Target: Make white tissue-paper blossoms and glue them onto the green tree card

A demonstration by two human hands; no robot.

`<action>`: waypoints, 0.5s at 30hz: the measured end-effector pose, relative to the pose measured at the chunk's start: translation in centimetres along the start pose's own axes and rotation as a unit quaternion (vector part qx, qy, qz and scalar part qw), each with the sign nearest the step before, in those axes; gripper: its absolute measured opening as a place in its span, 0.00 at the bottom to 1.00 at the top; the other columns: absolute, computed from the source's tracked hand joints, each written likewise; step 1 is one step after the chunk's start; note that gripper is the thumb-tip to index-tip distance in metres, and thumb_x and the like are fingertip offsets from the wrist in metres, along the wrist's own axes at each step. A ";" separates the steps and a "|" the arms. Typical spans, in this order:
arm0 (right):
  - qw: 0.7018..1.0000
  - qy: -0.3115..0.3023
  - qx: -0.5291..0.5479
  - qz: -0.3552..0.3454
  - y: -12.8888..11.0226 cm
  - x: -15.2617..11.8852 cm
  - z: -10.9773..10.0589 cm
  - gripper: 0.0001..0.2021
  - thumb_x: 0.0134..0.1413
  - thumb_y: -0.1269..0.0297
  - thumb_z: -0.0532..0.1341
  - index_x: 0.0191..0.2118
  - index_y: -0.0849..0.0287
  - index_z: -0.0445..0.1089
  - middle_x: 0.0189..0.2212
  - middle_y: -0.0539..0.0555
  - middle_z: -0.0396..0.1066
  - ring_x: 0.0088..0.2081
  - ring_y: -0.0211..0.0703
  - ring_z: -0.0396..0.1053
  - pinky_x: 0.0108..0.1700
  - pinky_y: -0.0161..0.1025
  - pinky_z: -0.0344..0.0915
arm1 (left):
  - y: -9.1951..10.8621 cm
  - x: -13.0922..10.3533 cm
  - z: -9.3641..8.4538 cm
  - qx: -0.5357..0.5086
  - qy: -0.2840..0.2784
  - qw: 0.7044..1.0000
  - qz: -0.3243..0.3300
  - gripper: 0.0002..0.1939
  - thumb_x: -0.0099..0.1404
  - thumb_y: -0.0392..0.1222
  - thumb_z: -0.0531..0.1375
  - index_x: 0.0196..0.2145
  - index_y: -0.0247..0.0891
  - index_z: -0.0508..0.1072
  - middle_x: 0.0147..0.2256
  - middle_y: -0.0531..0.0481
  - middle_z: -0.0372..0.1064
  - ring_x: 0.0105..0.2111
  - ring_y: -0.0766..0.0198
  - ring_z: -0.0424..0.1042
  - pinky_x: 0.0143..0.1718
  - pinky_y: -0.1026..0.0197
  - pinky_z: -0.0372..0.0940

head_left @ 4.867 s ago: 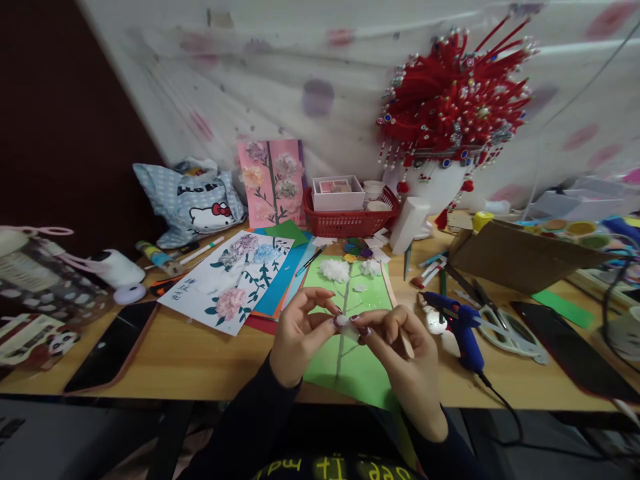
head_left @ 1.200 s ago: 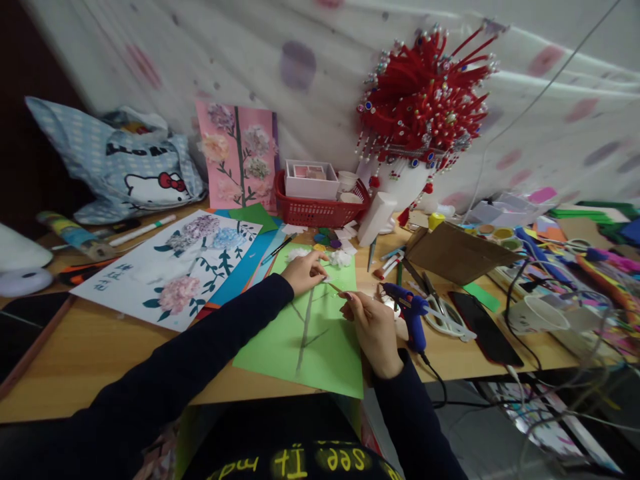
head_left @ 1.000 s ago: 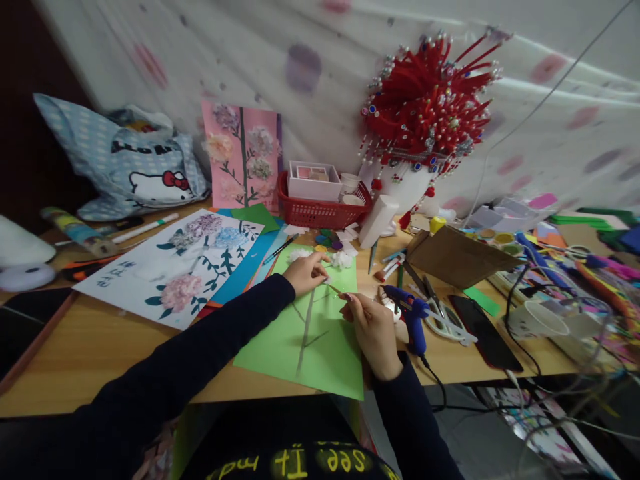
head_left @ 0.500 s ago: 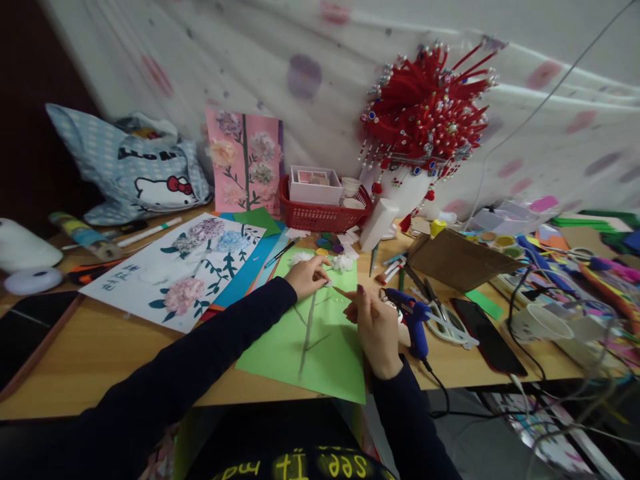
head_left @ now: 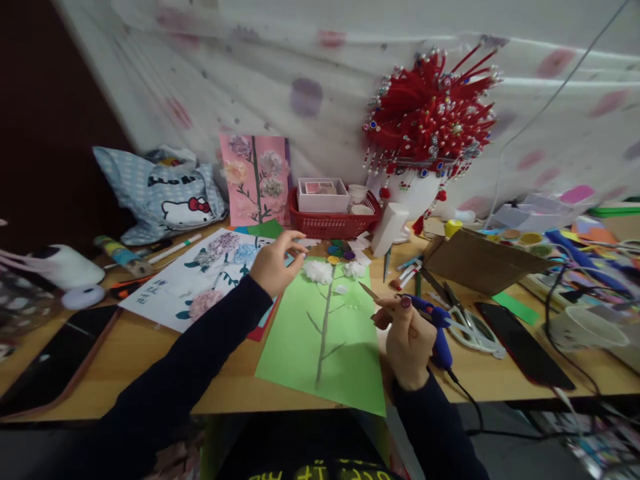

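A green sheet (head_left: 295, 340) with a drawn grey stem and branches lies on the table. Near its top edge sit two white ruffled flowers (head_left: 318, 271), with a small white piece (head_left: 341, 289) below them. My left hand (head_left: 277, 262) hovers left of the flowers, fingers apart and slightly curled, with nothing seen in them. A thin pointed wooden stick (head_left: 369, 291) is pinched in my right hand (head_left: 411, 339), over the sheet's right edge, its tip towards the white piece. Beside that hand lies a blue glue gun (head_left: 442, 343), partly hidden by it.
Behind stand a red basket (head_left: 327, 225), a pink flower picture (head_left: 257, 180) and a red beaded headdress (head_left: 433, 127). White flower artwork (head_left: 165, 293) and a phone (head_left: 60, 353) are left; scissors (head_left: 473, 327), another phone (head_left: 523, 343), cardboard (head_left: 480, 263) and a cup (head_left: 585, 333) are right.
My left hand has lifted off the sheet and moved left, its fingers now apart. My right hand has drawn back slightly from the small white piece, still holding the stick. The view has shifted.
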State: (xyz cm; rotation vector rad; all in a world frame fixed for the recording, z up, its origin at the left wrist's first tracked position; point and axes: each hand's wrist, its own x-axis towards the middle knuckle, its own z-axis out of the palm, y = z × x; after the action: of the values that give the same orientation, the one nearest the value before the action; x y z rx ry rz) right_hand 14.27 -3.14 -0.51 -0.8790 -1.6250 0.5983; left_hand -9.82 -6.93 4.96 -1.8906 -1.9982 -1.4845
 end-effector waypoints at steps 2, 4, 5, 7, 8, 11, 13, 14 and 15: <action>1.000 -0.001 0.005 0.004 0.4 -0.1 -0.1 0.22 0.64 0.55 0.47 0.31 0.63 0.72 0.17 0.50 0.67 0.19 0.35 0.65 0.24 0.33 0.63 | -0.3 -0.5 -4.2 0.053 0.072 0.996 0.000 0.15 0.58 0.35 0.57 0.44 0.37 0.68 0.35 0.51 0.75 0.37 0.64 0.74 0.41 0.63 0.66; 1.000 -0.009 0.007 0.013 0.7 -0.1 0.0 0.22 0.63 0.53 0.48 0.32 0.64 0.72 0.17 0.50 0.67 0.19 0.35 0.65 0.24 0.33 0.63 | -1.3 -1.7 -8.7 0.121 0.149 0.981 -0.016 0.10 0.58 0.38 0.57 0.39 0.37 0.71 0.37 0.51 0.75 0.39 0.63 0.73 0.44 0.61 0.66; 1.000 -0.012 0.010 0.021 0.9 -0.2 0.0 0.22 0.63 0.53 0.48 0.32 0.64 0.72 0.18 0.51 0.67 0.19 0.35 0.65 0.24 0.34 0.63 | -2.2 -2.6 -10.9 0.148 0.190 0.970 -0.033 0.09 0.59 0.39 0.57 0.38 0.37 0.72 0.37 0.50 0.75 0.39 0.63 0.73 0.44 0.61 0.66; 0.999 -0.010 0.019 0.029 1.0 -0.2 0.1 0.22 0.63 0.52 0.48 0.32 0.63 0.72 0.18 0.51 0.67 0.20 0.36 0.65 0.24 0.34 0.63 | -4.2 -4.5 -14.7 0.184 0.278 0.940 -0.079 0.12 0.61 0.43 0.55 0.38 0.35 0.74 0.38 0.48 0.74 0.39 0.62 0.73 0.43 0.60 0.67; 0.999 -0.010 0.018 0.035 1.0 -0.2 0.2 0.22 0.63 0.52 0.49 0.32 0.63 0.72 0.18 0.51 0.67 0.20 0.36 0.66 0.24 0.34 0.64 | -5.4 -5.5 -16.2 0.198 0.297 0.928 -0.109 0.14 0.61 0.45 0.55 0.39 0.35 0.74 0.38 0.48 0.74 0.38 0.61 0.73 0.42 0.59 0.67; 0.999 -0.014 0.002 0.042 0.8 -0.2 0.3 0.22 0.62 0.51 0.49 0.32 0.63 0.72 0.18 0.52 0.68 0.20 0.37 0.67 0.24 0.34 0.65 | -8.9 -7.8 -18.0 0.238 0.285 0.910 -0.182 0.16 0.61 0.48 0.53 0.38 0.36 0.75 0.35 0.47 0.75 0.36 0.59 0.72 0.43 0.57 0.67; 0.999 -0.022 -0.015 0.037 0.6 -0.4 0.3 0.23 0.62 0.50 0.49 0.32 0.63 0.73 0.18 0.52 0.69 0.20 0.38 0.68 0.25 0.35 0.65 | -10.8 -8.3 -17.5 0.251 0.220 0.930 -0.154 0.14 0.60 0.45 0.52 0.34 0.36 0.74 0.37 0.46 0.74 0.39 0.59 0.71 0.45 0.58 0.65; 0.999 -0.024 -0.021 0.033 0.5 -0.4 0.2 0.23 0.62 0.50 0.49 0.32 0.63 0.73 0.18 0.52 0.69 0.20 0.39 0.69 0.25 0.35 0.65 | -11.6 -8.3 -16.9 0.254 0.169 0.942 -0.139 0.13 0.59 0.44 0.52 0.33 0.37 0.74 0.37 0.46 0.74 0.41 0.58 0.71 0.46 0.58 0.65; 0.999 -0.025 -0.025 0.028 0.5 -0.5 0.2 0.23 0.61 0.50 0.49 0.32 0.63 0.73 0.18 0.53 0.69 0.20 0.39 0.69 0.25 0.36 0.65 | -12.2 -8.1 -16.4 0.264 0.120 0.949 -0.128 0.13 0.59 0.43 0.52 0.33 0.37 0.74 0.38 0.46 0.74 0.42 0.57 0.70 0.48 0.57 0.63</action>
State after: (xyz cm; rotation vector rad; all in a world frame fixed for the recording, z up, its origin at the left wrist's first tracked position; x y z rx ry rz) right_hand 14.27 -3.23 -1.24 -0.9558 -1.6710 0.6260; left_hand -26.44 -21.02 1.89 -1.2216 -2.2800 -1.0021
